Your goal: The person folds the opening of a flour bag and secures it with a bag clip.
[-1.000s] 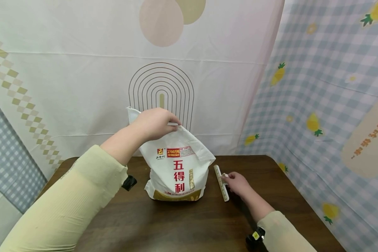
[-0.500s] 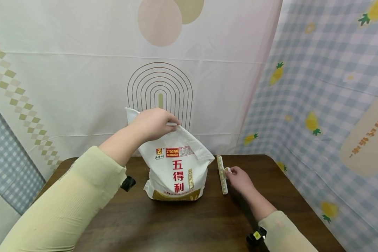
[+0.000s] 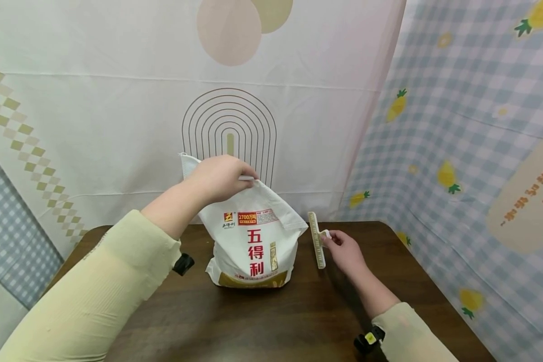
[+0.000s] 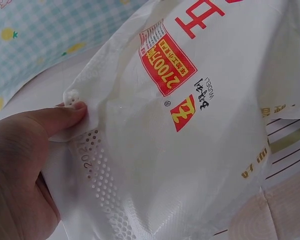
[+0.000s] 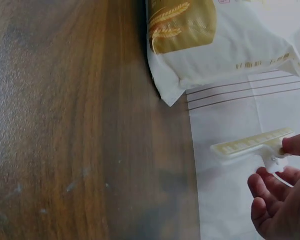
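Dark wooden table (image 3: 271, 322), patterned cloth backdrop. One flour bag (image 3: 253, 241): left hand (image 3: 219, 177) pinches its top. One sealing clip (image 3: 317, 240), right of it, lifted, pinched by right hand (image 3: 346, 251).

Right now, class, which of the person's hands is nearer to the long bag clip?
Right. The right hand pinches the bag clip by its handle, lifted beside the flour bag. The left hand grips the bag's top edge, away from the clip.

The white flour bag (image 3: 253, 236) with red characters and a gold base stands upright on the tabletop (image 3: 271, 317), its top pinched in my left grip. The long cream sealing clip (image 3: 317, 240) hangs in my right grip, just beside it.
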### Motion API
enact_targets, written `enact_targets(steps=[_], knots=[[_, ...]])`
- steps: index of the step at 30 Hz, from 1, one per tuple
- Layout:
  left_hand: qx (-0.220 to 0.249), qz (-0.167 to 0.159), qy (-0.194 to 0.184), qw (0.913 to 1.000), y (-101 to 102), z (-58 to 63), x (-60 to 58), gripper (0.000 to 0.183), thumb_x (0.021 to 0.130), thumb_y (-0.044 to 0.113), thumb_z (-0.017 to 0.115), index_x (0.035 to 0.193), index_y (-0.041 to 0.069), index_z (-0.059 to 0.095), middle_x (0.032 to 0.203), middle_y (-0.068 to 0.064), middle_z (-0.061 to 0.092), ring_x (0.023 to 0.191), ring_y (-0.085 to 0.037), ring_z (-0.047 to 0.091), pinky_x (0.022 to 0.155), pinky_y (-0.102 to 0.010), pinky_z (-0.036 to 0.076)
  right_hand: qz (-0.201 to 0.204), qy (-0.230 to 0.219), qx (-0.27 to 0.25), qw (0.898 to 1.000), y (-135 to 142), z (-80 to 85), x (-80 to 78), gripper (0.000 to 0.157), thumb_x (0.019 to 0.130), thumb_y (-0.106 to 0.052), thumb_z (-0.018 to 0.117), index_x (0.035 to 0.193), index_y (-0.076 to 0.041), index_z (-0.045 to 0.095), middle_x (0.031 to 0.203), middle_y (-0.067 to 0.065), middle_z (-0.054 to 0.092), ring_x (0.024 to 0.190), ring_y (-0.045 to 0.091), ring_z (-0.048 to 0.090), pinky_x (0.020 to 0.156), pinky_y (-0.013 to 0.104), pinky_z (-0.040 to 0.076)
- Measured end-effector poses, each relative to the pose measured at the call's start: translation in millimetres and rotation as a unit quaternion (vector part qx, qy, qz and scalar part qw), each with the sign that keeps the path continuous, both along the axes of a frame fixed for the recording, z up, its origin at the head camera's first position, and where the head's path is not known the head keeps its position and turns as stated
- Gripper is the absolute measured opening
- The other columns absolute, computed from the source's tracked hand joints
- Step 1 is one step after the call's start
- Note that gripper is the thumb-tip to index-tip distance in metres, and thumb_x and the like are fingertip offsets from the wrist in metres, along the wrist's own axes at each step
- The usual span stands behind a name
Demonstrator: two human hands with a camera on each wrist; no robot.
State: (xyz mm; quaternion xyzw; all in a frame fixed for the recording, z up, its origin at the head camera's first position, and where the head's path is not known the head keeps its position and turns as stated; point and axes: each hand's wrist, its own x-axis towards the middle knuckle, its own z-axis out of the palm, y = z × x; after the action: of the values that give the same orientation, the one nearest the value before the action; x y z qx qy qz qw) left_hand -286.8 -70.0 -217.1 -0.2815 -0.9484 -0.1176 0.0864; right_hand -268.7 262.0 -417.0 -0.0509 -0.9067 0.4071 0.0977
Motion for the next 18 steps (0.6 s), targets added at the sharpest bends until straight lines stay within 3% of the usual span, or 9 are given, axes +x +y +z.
enact_targets(steps=[9,18], knots=[[0.001,0.001,0.001,1.0,-1,0.1,0.8,0.024,0.098,0.03,0.062,0.119,0.024,0.073,0.122,0.005,0.069,0.119,-0.021,0.061,0.096,-0.046,0.048,-0.006,0.046,-0.023,0.999,-8,8.9,1.7,0.033,0.097,-0.025,0.065,0.118,-0.001,0.068,0.1,0.013,0.067,0.094,0.026,0.06,0.078,0.034,0.047],[0.001,0.001,0.0,1.0,-1,-0.4,0.7,0.024,0.098,0.03,0.062,0.119,0.024,0.074,0.122,0.005,0.069,0.119,-0.021,0.061,0.095,-0.046,0.048,-0.012,0.049,-0.047,0.998,-11,17.6,4.5,0.041,0.096,-0.028,0.066,0.127,-0.002,0.065,0.107,0.015,0.066,0.098,0.025,0.059,0.079,0.033,0.047]])
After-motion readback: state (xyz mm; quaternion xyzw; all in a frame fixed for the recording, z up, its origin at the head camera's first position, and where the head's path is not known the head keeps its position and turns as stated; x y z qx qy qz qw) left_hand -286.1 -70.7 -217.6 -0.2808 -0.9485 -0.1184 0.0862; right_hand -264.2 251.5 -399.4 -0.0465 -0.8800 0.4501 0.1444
